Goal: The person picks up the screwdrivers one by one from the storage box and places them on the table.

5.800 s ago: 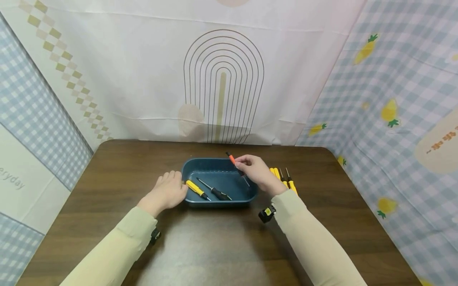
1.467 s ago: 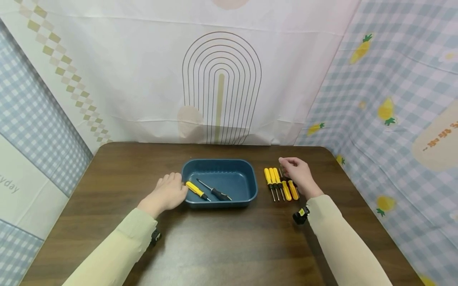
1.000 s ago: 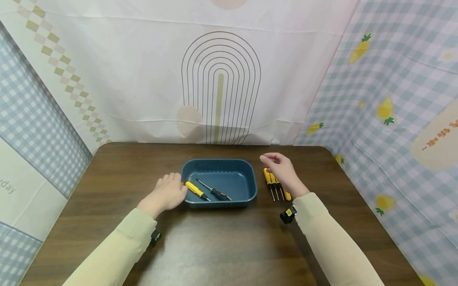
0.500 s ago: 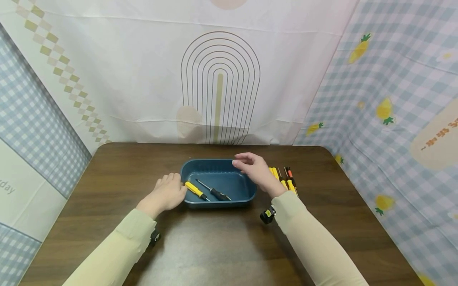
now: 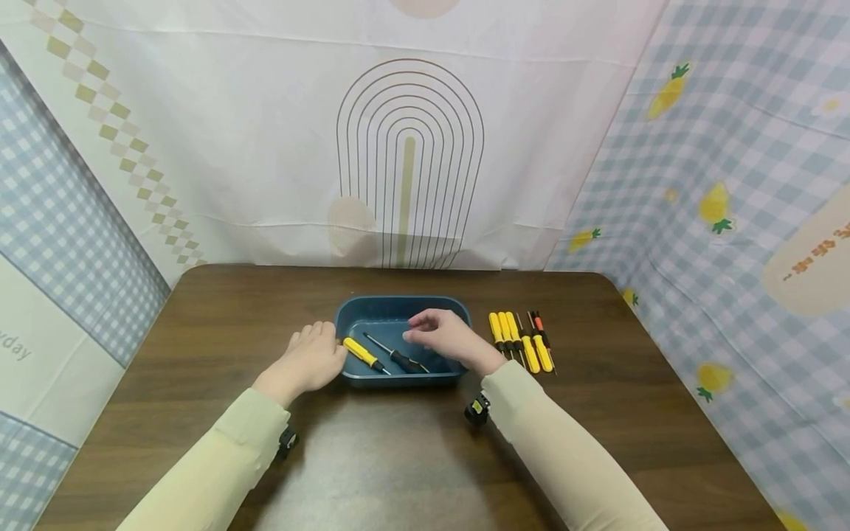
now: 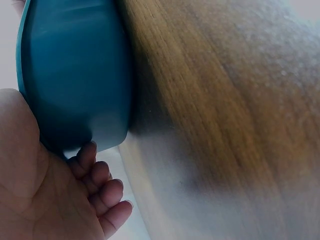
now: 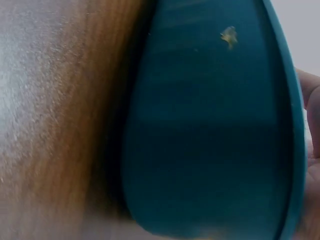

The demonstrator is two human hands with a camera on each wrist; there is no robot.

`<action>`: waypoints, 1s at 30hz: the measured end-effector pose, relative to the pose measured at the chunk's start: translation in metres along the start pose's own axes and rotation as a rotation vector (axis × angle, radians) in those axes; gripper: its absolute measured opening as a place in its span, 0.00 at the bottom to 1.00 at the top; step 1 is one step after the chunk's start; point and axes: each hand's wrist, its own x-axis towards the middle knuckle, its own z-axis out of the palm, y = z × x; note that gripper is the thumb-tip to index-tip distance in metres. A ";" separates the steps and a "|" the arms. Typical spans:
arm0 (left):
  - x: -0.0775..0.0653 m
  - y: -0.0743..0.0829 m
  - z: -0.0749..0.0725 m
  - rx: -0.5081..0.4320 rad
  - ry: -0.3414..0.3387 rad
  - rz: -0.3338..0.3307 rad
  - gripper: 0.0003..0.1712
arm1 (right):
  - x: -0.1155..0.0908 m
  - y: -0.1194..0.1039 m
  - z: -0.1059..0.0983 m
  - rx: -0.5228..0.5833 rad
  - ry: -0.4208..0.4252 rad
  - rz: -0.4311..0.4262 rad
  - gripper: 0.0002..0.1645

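A deep blue rectangular tray [image 5: 372, 380] stands on the table. My left hand [image 5: 311, 354] holds its left end; in the left wrist view the curled fingers [image 6: 110, 192] lie at the outside of the wall, the thumb hidden. Inside the tray lie a yellow-handled screwdriver [image 5: 361, 352] at the left and a black-handled screwdriver [image 5: 405, 361] beside it. Over the right part of the tray is my right hand [image 5: 451, 341], thumb and fingers loosely curved and apart, with nothing seen between them. It hovers just right of the black-handled screwdriver. The right wrist view shows mostly the tray's outer wall [image 7: 215, 100].
Right of the tray, a row of several yellow-handled screwdrivers [image 5: 527, 346] lies on the brown wooden table [image 5: 398, 457]. At the row's right end is a red-and-black screwdriver [image 5: 538, 323]. A white patterned cloth [image 5: 279, 147] hangs behind, with checked cloth [image 5: 717, 147] at the right.
Earlier my right hand held the red-and-black screwdriver over the tray; now that lies at the row's right end. The right hand has moved back left and down over the tray. The left hand stays.
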 end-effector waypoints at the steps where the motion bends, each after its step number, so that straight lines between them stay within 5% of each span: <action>1: 0.000 0.000 0.000 0.002 0.000 0.000 0.23 | 0.000 0.000 0.001 -0.010 -0.010 0.001 0.28; 17: -0.001 0.001 0.000 0.005 -0.006 -0.003 0.24 | 0.015 0.002 0.025 -0.099 -0.105 0.011 0.21; 30: 0.001 -0.001 0.001 0.005 -0.002 -0.002 0.23 | 0.015 -0.005 0.030 -0.189 -0.093 0.060 0.15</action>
